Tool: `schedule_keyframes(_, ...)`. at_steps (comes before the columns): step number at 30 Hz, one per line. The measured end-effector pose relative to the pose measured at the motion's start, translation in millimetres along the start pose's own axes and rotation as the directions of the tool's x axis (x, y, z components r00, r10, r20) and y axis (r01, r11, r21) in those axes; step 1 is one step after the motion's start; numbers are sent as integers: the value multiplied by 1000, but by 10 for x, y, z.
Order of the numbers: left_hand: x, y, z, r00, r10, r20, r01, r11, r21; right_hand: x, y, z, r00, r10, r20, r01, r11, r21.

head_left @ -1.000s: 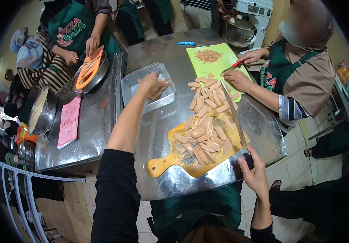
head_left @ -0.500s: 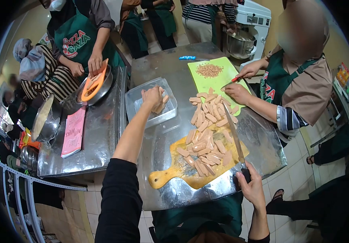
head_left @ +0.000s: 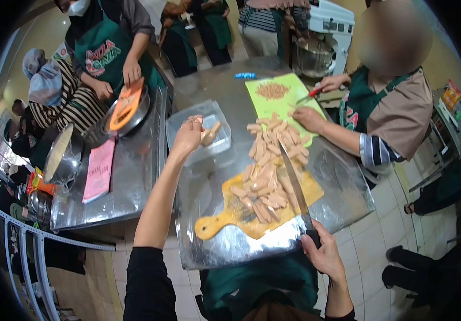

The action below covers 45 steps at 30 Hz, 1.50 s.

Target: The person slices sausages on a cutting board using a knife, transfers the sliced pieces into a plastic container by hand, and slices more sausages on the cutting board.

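Note:
My left hand is over the clear plastic container, its fingers curled closed; what is in them, if anything, is hidden. A few whole sausages lie in the container beside it. In my right hand is a long knife, gripped by its black handle, the blade pointing away over the pile. Cut sausage pieces cover much of the wooden cutting board and spread onto the metal table up to a green cutting board.
Across on the right, a co-worker cuts with a red-handled knife; chopped bits lie on the green board. Leftward, another person holds an orange grater over a metal bowl. A pink paper pad and a mixer stand around.
My left hand has drawn left and slightly back from the sausages in the container. The knife in my right hand has shifted left, its tip now over the pieces. The co-worker's knife has lifted slightly.

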<state>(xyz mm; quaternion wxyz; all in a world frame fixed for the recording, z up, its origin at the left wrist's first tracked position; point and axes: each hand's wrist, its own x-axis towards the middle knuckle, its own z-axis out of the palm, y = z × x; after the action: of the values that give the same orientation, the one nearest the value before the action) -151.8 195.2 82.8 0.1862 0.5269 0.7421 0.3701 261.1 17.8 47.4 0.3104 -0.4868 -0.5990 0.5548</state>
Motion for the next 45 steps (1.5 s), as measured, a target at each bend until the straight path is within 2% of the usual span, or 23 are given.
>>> schedule_keyframes(2,-593,207,-80,988,43,147,-6,970,-242,-95,-118,72,998,33,60,-36,998,55)
schedule_keyframes(5,-1350,319,-49,974,65,218,-7,966,-259,-170,-162,155,976,130,173,-144,987,67)
schedule_keyframes(8,-1886,185,125,983,15,180,52,932,-360,-219,-49,241,964,112,242,-113,994,-12)
schedule_keyframes(10,-2144,144,242,981,-82,177,136,937,-322,-230,-71,297,953,68,296,-47,996,-79)
schedule_keyframes(12,-2310,146,350,964,-181,195,238,915,-327,-231,-46,365,935,74,347,-47,995,-86)
schedule_keyframes(13,-2369,141,411,972,-163,169,210,924,-319,-233,-26,394,926,76,371,-46,995,-91)
schedule_keyframes(16,-2456,115,624,986,-134,95,156,942,-296,-198,12,453,917,81,391,-29,990,-138)
schedule_keyframes(19,-2457,286,684,981,-177,80,181,983,-43,-142,-2,450,920,100,379,-29,981,-190)
schedule_keyframes(20,-2480,282,731,994,-110,-6,110,993,-52,-126,-17,433,922,108,372,-31,978,-208)
schedule_keyframes(23,-2513,194,737,995,-94,33,98,988,-122,-79,-93,393,910,150,386,-69,974,-214)
schedule_keyframes(26,-2497,182,759,999,-19,-31,16,994,-107,-71,-31,405,920,85,384,-19,985,-173)
schedule_keyframes(29,-2463,133,767,974,-220,59,227,928,-294,-53,-15,392,919,77,387,-10,985,-172)
schedule_keyframes(33,-2417,206,724,938,-307,163,346,867,-358,-15,-150,350,869,274,413,-180,951,-252)
schedule_keyframes(35,-2419,136,774,939,-313,142,344,847,-404,15,-251,342,843,351,407,-236,922,-306)
schedule_keyframes(37,-2414,114,795,938,-320,134,347,836,-426,-20,-122,357,922,137,363,-23,953,-303)
schedule_keyframes(39,-2406,142,781,934,-329,138,356,833,-424,-44,-84,349,941,25,338,85,947,-308)
schedule_keyframes(41,-2391,149,775,930,-332,160,368,827,-425,-44,-129,324,940,22,339,91,945,-313)
schedule_keyframes(44,-2354,189,761,901,-379,211,433,783,-446,-59,-309,260,905,182,385,-44,939,-341)
schedule_keyframes(45,-2339,209,755,887,-400,233,462,761,-455,-81,-301,256,910,160,384,-18,938,-347)
